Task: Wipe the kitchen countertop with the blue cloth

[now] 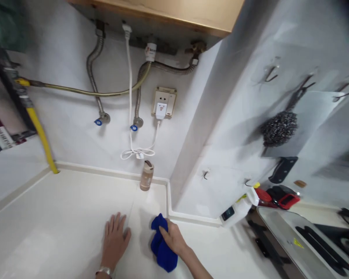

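Note:
My right hand (174, 237) grips a bunched blue cloth (165, 254), which hangs folded over the white countertop (61, 217) near the foot of the wall corner. Whether the cloth touches the counter I cannot tell. To its left, my left hand (115, 236) lies palm down with the fingers stretched out, holding nothing; a metal-band watch (105, 270) circles that wrist. Beyond both hands, a beige-brown bottle (147, 176) stands upright against the back wall.
A white jug (240, 207) leans by the pillar at right, before a stove (282, 232). Hooks above hold a steel-wool scrubber (280, 128) and a cleaver (283, 169). Behind are a yellow gas pipe (42, 135), a plugged socket (164, 101) and a heater (168, 13) overhead.

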The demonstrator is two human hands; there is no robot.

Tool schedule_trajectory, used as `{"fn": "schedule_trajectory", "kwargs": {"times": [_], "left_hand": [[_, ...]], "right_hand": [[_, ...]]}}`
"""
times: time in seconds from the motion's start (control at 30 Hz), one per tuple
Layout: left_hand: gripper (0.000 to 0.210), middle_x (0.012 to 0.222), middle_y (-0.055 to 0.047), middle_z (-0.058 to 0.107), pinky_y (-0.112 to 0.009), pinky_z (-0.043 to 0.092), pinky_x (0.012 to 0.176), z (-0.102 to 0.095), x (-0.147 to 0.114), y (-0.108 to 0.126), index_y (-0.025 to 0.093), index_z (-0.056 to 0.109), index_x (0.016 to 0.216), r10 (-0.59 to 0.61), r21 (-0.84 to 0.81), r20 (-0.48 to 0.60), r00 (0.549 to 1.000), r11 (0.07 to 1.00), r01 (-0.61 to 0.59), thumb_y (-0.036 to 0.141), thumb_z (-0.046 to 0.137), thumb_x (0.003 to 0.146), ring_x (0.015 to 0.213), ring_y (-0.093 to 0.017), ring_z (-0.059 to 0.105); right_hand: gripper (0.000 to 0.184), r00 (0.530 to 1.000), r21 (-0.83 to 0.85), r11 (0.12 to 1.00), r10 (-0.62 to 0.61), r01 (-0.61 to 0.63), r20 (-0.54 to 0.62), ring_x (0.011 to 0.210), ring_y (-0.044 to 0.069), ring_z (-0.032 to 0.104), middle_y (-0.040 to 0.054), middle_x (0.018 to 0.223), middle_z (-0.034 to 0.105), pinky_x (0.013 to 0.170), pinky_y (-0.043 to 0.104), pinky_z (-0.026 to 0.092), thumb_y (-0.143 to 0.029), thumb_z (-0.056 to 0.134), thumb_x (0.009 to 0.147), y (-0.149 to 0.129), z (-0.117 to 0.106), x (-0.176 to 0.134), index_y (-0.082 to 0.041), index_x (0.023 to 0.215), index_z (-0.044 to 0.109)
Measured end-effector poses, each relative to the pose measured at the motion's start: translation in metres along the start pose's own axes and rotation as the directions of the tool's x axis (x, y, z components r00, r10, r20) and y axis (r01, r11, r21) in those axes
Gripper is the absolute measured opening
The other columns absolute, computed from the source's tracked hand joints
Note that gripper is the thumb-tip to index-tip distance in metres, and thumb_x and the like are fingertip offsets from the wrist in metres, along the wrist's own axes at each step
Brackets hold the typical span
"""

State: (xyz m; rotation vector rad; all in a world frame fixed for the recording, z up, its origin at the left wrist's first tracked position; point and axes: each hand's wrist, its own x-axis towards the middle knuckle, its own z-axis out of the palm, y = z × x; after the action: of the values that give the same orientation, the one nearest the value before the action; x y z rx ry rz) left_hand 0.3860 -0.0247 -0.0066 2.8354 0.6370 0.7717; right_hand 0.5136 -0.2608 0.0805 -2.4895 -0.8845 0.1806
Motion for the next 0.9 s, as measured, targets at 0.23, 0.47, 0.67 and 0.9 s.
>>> {"fn": "schedule_trajectory", "kwargs": {"times": [0.23, 0.47, 0.67, 0.9], "left_hand": [[0.051, 0.15, -0.016, 0.05, -0.058, 0.031, 0.116, -0.008, -0.001, 0.005, 0.016, 0.057, 0.136, -0.014, -0.038, 0.007, 1.0, 0.999, 0.015, 0.036, 0.046, 0.091, 0.142, -0.037, 0.039], [0.052, 0.151, -0.017, 0.047, -0.059, 0.03, 0.117, -0.009, -0.003, 0.008, 0.014, 0.056, 0.137, -0.015, -0.011, 0.033, 0.999, 1.0, 0.015, 0.036, 0.044, 0.091, 0.143, -0.038, 0.037], [0.051, 0.154, -0.015, 0.045, -0.059, 0.028, 0.118, -0.011, -0.001, 0.011, 0.015, 0.054, 0.139, -0.04, -0.026, 0.063, 0.997, 0.999, 0.041, 0.035, 0.044, 0.093, 0.145, -0.038, 0.035], [0.05, 0.156, -0.014, 0.042, -0.058, 0.023, 0.121, -0.009, -0.004, 0.012, 0.017, 0.052, 0.141, -0.046, -0.048, 0.06, 0.997, 0.998, 0.049, 0.033, 0.044, 0.094, 0.148, -0.035, 0.029]], "right_hand": [[0.064, 0.966, 0.015, 0.973, -0.226, 0.23, -0.124, 0.148, 0.026, 0.03, 0.0108, 0.158, 0.036, 0.12, 0.057, 0.029, -0.035, 0.041, 0.094, 0.007, -0.006, -0.059, -0.024, 0.154, 0.024], [0.061, 0.989, -0.164, 0.975, -0.15, 0.15, 0.018, 0.151, 0.029, 0.021, 0.0097, 0.159, 0.033, 0.12, 0.064, 0.025, -0.047, 0.037, 0.098, 0.046, 0.024, -0.082, -0.023, 0.153, 0.03], [0.063, 0.992, -0.31, 0.949, -0.082, 0.048, -0.096, 0.151, 0.035, 0.018, 0.0176, 0.16, 0.026, 0.121, 0.062, 0.024, -0.041, 0.04, 0.097, 0.015, 0.055, -0.036, -0.012, 0.152, 0.032], [0.071, 0.939, -0.264, 0.901, -0.329, 0.343, 0.097, 0.152, 0.036, 0.007, 0.0108, 0.166, 0.008, 0.119, 0.065, 0.027, -0.043, 0.041, 0.095, -0.034, 0.087, -0.075, -0.024, 0.157, 0.011]]}}
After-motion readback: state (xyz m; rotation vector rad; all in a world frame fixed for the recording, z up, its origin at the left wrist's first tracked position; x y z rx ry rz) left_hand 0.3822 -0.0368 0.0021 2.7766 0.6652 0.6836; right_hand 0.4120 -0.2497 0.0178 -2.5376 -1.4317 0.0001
